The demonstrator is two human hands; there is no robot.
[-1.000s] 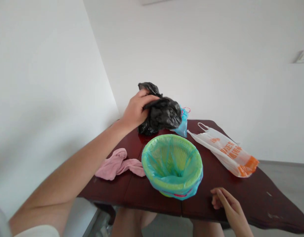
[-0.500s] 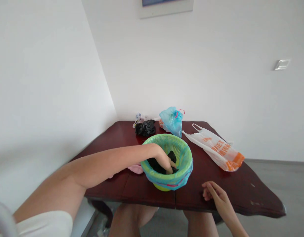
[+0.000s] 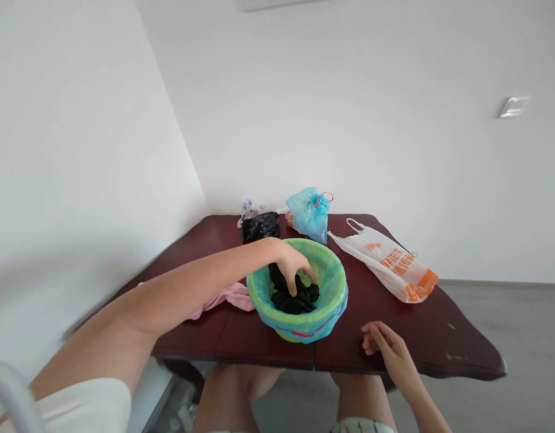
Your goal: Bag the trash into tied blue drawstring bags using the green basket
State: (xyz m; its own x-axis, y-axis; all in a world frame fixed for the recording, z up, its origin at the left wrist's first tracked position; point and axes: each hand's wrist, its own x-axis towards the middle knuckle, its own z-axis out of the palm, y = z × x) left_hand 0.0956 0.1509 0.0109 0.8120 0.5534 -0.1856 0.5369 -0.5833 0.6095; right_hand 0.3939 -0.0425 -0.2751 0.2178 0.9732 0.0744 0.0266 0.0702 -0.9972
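– Nearest?
– The right hand by the table's near edge, fingers curled closed, holding nothing visible.
– And the left hand?
– Inside the green basket, thumb and fingers parted over a crumpled black plastic bag, not gripping it.
– Around the basket?
– Pink cloth left, an orange-printed white shopping bag right.
– Farther back?
– A blue drawstring bag, another black bag just left of it.

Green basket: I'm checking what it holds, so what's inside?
A crumpled black bag lies inside the green basket, in its blue plastic liner. The left hand hides part of the bag; the basket's bottom, beneath it, is covered.
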